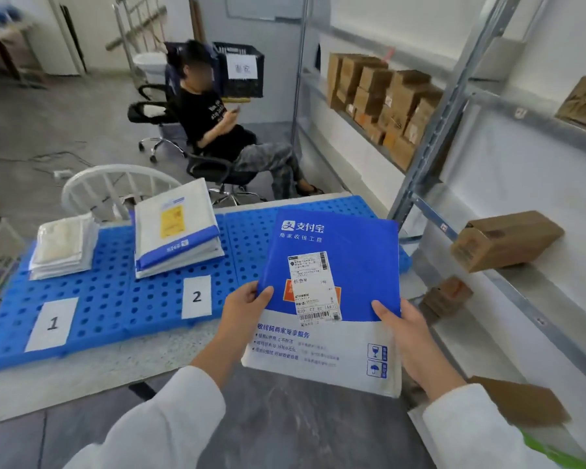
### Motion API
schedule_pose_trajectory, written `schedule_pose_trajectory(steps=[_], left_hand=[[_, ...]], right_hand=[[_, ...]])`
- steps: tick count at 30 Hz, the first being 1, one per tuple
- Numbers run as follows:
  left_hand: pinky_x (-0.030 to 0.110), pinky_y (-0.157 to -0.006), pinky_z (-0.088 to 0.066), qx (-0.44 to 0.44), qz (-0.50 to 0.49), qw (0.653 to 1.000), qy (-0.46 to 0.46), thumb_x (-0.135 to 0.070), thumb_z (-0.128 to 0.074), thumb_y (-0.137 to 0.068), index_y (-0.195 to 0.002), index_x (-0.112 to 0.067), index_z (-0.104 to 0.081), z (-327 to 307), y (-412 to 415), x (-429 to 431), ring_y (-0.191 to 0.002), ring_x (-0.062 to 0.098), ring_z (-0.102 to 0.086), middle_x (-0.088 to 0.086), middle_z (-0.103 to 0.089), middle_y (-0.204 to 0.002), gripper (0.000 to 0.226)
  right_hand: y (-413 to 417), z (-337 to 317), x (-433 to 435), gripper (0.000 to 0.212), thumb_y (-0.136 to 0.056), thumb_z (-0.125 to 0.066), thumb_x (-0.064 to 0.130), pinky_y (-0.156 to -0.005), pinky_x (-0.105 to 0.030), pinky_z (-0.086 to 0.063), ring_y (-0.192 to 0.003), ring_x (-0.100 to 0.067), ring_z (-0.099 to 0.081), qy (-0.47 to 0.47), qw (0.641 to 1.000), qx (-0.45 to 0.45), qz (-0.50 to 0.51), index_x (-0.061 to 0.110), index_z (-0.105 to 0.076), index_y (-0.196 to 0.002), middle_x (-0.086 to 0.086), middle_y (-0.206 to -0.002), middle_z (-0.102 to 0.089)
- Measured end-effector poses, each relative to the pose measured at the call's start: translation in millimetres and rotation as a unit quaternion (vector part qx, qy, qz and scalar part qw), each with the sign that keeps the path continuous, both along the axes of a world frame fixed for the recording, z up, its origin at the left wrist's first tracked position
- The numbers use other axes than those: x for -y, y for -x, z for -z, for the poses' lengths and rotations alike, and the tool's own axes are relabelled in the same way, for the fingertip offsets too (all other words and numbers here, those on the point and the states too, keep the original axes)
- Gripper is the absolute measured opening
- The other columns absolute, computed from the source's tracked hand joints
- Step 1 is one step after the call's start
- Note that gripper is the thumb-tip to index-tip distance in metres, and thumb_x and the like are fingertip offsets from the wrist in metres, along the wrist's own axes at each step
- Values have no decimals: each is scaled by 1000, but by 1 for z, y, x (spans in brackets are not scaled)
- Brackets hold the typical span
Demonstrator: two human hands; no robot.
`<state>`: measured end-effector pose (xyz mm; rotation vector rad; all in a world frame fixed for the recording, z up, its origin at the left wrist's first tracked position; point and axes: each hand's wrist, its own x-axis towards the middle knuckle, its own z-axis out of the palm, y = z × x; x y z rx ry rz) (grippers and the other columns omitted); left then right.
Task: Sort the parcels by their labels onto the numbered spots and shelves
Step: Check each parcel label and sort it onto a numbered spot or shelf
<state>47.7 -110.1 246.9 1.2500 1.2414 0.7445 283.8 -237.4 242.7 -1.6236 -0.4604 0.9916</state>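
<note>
I hold a flat blue-and-white mailer parcel (345,252) up in front of me, its white shipping label (315,286) facing me. My left hand (244,309) grips its left edge and my right hand (403,330) grips its right edge. Beyond it lies a blue perforated pallet (115,299) with paper signs "1" (52,323) and "2" (197,296). A stack of clear-bagged parcels (63,245) lies behind sign 1. A stack of white-and-blue mailers (176,228) lies behind sign 2.
A metal shelf rack (454,106) stands at the right with cardboard boxes (383,99) on its upper level and a single box (504,240) lower down. A person sits on an office chair (214,170) behind the pallet. A white chair back (115,187) stands at the pallet's far edge.
</note>
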Motion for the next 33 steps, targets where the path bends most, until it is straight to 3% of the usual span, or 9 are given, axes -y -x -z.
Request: schedule_pose_trajectory(steps=[3,7,11,19,26,33], left_hand=[[27,-54,-56,15,-29,999,2,-27,-60,-95,-100,-14,-65,-8,32,-18,-66,14,-72,-2,-75,-83,14],[27,-54,-55,25,-59,998,-9,-27,-60,-95,-101,-17,-63,-11,72,-41,-69,14,-73,-3,-75,-85,12],[38,-66,-61,36,-100,994,4,-28,-62,-94,-105,-18,-63,-9,106,-62,-76,19,-73,0,-75,-89,15],[36,-65,-60,28,-160,987,-9,-22,-60,-95,-99,-16,-64,-5,134,-116,-76,20,-73,1,-75,-87,8],[27,-54,-56,-18,-214,977,-9,-23,-60,-95,-96,-15,-61,-5,142,-187,-70,14,-71,0,-73,-86,9],[34,-62,-59,-43,-267,963,1,-24,-60,-95,-103,-8,-62,1,153,-258,-75,19,-71,4,-73,-90,17]], right_hand=[[23,-6,-38,28,-90,-67,30,-85,-53,-56,-94,-26,-72,0,999,18,-30,21,-61,-116,-1,-109,-73],[56,-11,-85,24,-90,-67,28,-87,-51,-56,-96,-24,-71,-12,997,37,-63,21,-62,-113,1,-107,-73],[83,-14,-125,24,-89,-68,30,-89,-50,-55,-97,-23,-71,0,993,59,-104,22,-63,-111,1,-107,-73],[108,-13,-209,30,-92,-65,26,-91,-45,-55,-100,-19,-70,-22,982,60,-177,17,-60,-120,1,-112,-71],[117,-1,-302,23,-92,-65,28,-90,-42,-56,-98,-16,-69,-11,975,55,-214,23,-59,-114,4,-111,-70],[130,5,-394,26,-91,-65,30,-85,-41,-57,-97,-15,-67,-18,959,65,-274,25,-52,-113,6,-112,-65]])
